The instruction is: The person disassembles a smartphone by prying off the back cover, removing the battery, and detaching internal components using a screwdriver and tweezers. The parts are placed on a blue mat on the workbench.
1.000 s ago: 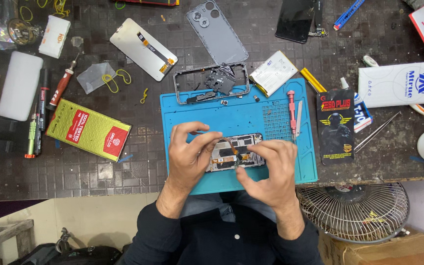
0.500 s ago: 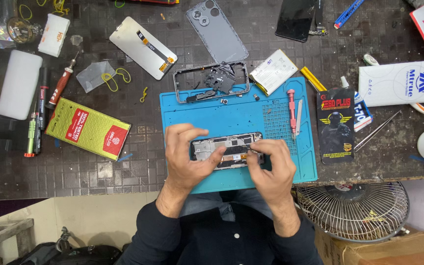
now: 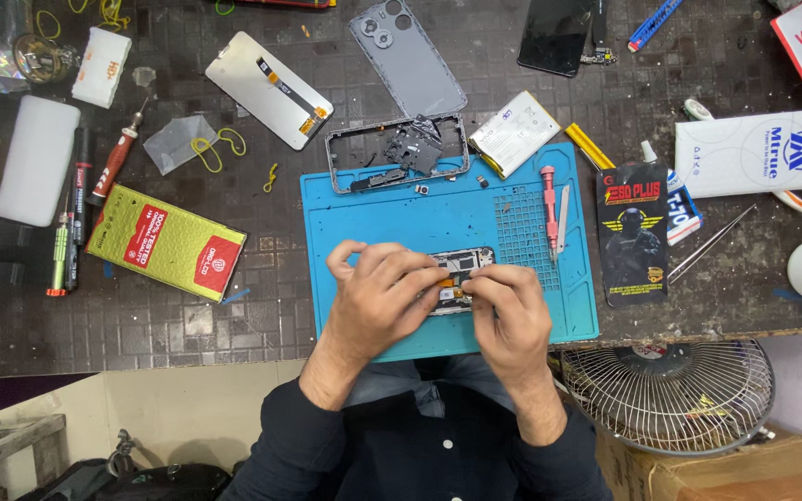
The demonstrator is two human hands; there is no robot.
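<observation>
I work over the blue mat (image 3: 392, 209), which lies on the dark counter (image 3: 234, 325) and serves as my landmark. My left hand (image 3: 378, 297) and my right hand (image 3: 510, 315) meet at the mat's near middle, both closed over an opened phone body (image 3: 461, 264) that rests on the mat. My left grip wraps the phone's left part, fingers curled over it; my right grip pinches at its middle with thumb and forefinger pressed together on a small part I cannot make out. Most of the phone is hidden under my hands.

At the mat's far edge lies an empty phone frame (image 3: 396, 153) with loose black parts in it. Beyond that frame lies a grey back cover (image 3: 407, 60). On the mat's right part lie a pink screwdriver (image 3: 549, 199) and a pale blade just beside it. A white battery (image 3: 514, 133) touches the mat's far right corner. Left of the mat lies a green and red box (image 3: 166, 243). Near the mat's right near corner stands a wire fan (image 3: 666, 394).
</observation>
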